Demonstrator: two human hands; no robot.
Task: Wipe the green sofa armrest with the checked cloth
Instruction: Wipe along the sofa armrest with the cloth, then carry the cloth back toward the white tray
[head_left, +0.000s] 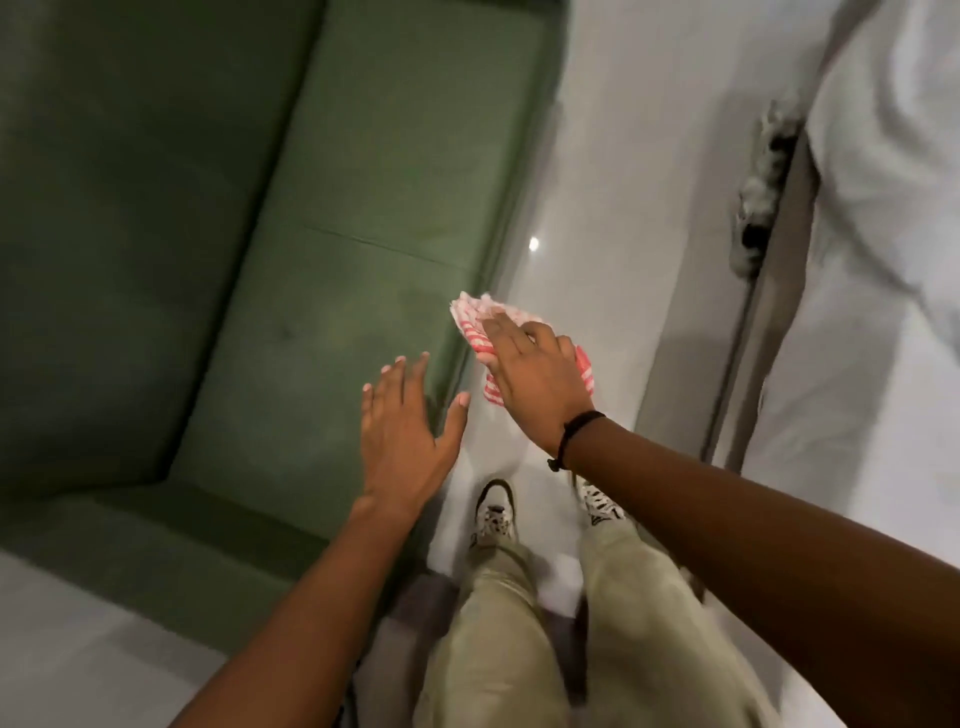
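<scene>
The green sofa (332, 218) fills the left half of the view, seen from above. Its near armrest (156, 525) runs along the lower left, below my left forearm. My right hand (535, 379) holds the crumpled red-and-white checked cloth (475, 322), which sticks out past my fingers just beyond the front edge of the seat, over the floor. My left hand (402, 426) hovers flat with fingers spread over the seat's front edge, holding nothing. Neither hand is on the armrest.
Glossy white floor (597, 208) lies right of the sofa. My legs in khaki trousers and patterned sneakers (493, 512) stand by the sofa's front corner. A grey rail with a fluffy grey object (763, 192) and a white surface run along the right.
</scene>
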